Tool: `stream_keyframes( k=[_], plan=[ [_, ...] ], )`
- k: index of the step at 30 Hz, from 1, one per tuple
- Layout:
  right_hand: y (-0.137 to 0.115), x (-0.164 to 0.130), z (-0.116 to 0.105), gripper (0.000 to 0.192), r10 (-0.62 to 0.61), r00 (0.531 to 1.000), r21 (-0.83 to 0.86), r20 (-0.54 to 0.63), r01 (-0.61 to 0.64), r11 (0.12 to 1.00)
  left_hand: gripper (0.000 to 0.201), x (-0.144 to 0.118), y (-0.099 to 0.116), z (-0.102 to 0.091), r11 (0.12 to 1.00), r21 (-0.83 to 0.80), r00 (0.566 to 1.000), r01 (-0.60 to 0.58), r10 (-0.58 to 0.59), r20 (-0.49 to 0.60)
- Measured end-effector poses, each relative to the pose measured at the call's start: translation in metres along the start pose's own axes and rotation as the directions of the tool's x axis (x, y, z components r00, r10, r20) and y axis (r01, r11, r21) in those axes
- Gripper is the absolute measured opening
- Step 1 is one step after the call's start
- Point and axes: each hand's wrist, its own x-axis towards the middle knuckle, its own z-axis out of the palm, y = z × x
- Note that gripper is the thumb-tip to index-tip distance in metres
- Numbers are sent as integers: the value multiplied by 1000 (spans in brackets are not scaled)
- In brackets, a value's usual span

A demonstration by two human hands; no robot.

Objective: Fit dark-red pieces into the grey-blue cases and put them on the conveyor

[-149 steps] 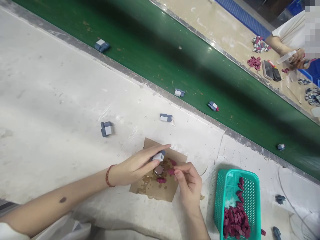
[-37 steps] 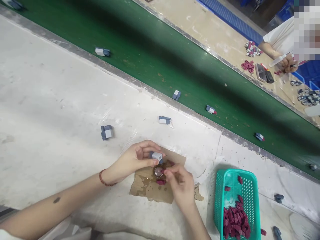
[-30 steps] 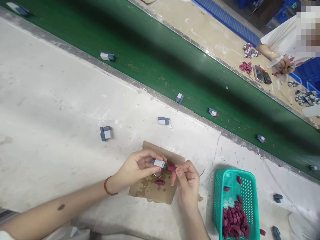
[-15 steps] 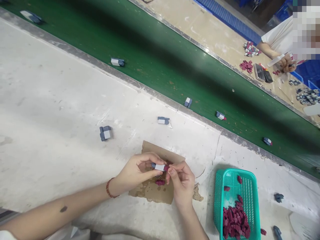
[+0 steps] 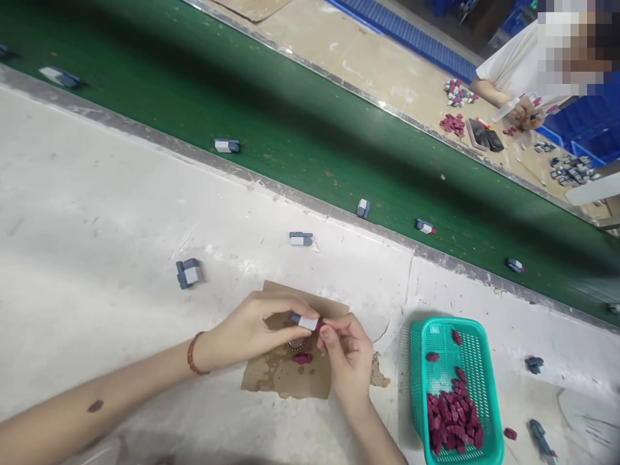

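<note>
My left hand (image 5: 259, 323) is closed, pinching a small blue-grey and white plastic part (image 5: 308, 322) between thumb and fingers. At that part's right end, my right hand (image 5: 349, 352) pinches a small maroon piece (image 5: 319, 325), mostly hidden by the fingertips. The two pieces meet or nearly meet; I cannot tell whether they are joined. Below the hands lies a sheet of brown cardboard (image 5: 276, 374) with wet-looking spots. On it are another maroon piece (image 5: 303, 358) and a round, beaded-edged object (image 5: 296, 345), partly covered by my left hand.
A green basket (image 5: 493, 387) of maroon pieces stands to the right. Blue-grey parts (image 5: 188, 274) lie on the white table. Beyond it a green conveyor belt (image 5: 290, 155) carries several similar parts. Across the belt, a co-worker's hands (image 5: 523, 115) hold a white bottle-like object near piles of pieces.
The camera view has shifted, so the table things appear farther left. Parts on the belt have moved rightward relative to the table. Both hands keep their pinch on the same pieces.
</note>
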Motion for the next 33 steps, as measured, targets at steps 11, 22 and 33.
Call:
stream_keyframes(
  k=[11, 22, 33],
  plan=[
    [-36, -42, -145, 19, -298, 902, -756, -313, -47, 652, 16, 177, 2, -51, 882, 463, 954, 88, 60, -294],
    [-15, -41, -185, 18, -164, 964, -788, -212, -69, 611, 51, 220, 23, 40, 616, 776, 986, -136, 160, 45],
    [-30, -43, -119, 21, -142, 898, -282, -417, 22, 959, 24, 216, 25, 64, 883, 447, 989, -146, 138, 51]
  ],
)
